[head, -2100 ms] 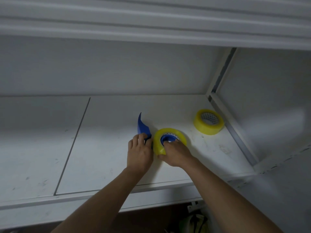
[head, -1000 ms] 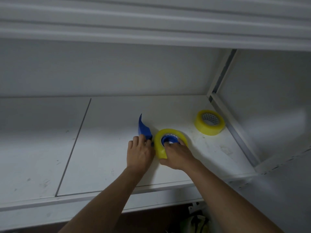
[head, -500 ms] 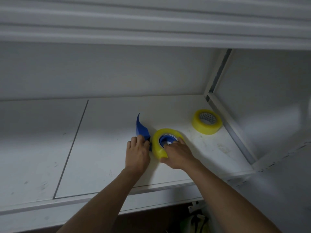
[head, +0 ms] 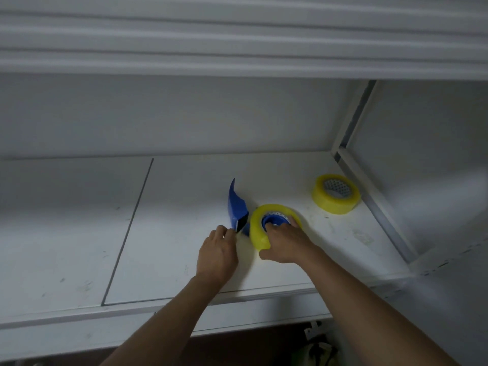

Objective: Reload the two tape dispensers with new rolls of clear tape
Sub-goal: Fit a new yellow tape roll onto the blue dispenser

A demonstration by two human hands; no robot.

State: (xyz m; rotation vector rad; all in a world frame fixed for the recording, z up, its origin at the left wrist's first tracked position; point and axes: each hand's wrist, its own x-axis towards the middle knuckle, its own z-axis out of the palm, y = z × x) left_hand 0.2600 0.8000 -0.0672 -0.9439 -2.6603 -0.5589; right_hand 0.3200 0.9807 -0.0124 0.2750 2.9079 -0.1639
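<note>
A: Looking through the head view, where does the job stand?

B: The blue tape dispenser (head: pixel 237 211) lies on the white shelf (head: pixel 171 247) with a yellowish roll of tape (head: pixel 260 235) seated on its hub. The right hand (head: pixel 286 244) curls its fingers (head: pixel 269 228) into the core and over the roll's near rim. The left hand (head: pixel 217 253) has its fingertips pinched together at the dispenser's cutter end, likely on the tape's loose end, though the film itself is too clear to see.

A: How to do it well?

B: I'd pin the roll flat and draw the end straight across the cutter, without twisting.

A: Room to move?

B: Plenty of shelf to the left. The spare roll (head: pixel 336 194) sits far right, well apart, near the side wall (head: pixel 422 154). The shelf's front lip lies near, beneath both forearms.
</note>
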